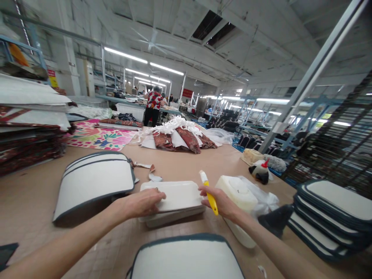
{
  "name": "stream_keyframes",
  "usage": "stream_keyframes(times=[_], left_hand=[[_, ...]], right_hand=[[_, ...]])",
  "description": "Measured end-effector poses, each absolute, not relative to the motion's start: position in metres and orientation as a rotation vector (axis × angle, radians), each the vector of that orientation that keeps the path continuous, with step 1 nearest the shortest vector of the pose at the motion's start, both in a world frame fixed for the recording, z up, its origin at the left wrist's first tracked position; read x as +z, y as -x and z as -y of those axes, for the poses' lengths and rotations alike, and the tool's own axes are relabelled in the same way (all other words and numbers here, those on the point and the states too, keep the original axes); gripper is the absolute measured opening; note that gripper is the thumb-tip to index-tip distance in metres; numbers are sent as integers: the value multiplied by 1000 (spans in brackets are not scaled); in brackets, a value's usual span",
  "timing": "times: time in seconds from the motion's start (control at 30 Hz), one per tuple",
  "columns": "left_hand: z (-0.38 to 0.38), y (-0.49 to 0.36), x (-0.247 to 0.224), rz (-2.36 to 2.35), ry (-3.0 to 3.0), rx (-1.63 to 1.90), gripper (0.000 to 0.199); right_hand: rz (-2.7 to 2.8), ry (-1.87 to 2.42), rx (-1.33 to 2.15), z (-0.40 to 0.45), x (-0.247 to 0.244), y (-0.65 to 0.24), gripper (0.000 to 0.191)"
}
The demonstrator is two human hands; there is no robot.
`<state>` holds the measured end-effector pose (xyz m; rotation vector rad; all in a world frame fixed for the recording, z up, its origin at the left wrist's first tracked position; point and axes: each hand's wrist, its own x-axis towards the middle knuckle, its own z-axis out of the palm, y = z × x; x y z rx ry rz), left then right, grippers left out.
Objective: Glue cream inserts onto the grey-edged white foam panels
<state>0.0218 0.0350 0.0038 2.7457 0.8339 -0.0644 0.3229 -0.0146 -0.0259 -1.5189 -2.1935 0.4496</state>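
A stack of white rounded panels (177, 197) lies on the table in front of me. My left hand (148, 202) grips the left end of the top panel, thumb above and some fingers hidden below. My right hand (218, 200) holds a brush (211, 198) with a yellow handle, its pale bristles pointing up and away. Its fingertips are at the panel's right end. Close to my body lies a white curved piece with dark edging (186, 257). A similar arched piece (97, 180) stands left of my left hand.
A cut-open white plastic jug (236, 193) stands beside my right hand. Dark-edged panels (334, 217) are piled at right, near a red-tipped bottle (260, 170). Fabric scraps and white strips (177, 133) cover the table's far end. A person (154, 102) stands beyond.
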Motion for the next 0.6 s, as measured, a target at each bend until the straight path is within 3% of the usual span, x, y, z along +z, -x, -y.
stream_keyframes(times=[0.33,0.6], left_hand=[[-34,-24,-6,-841,-2760,-26,10],[-40,-17,-6,-832,-2690,7,21]], right_hand=[[2317,1431,394,7,-24,-292,33],[2379,1392,416,7,-19,-277,31]])
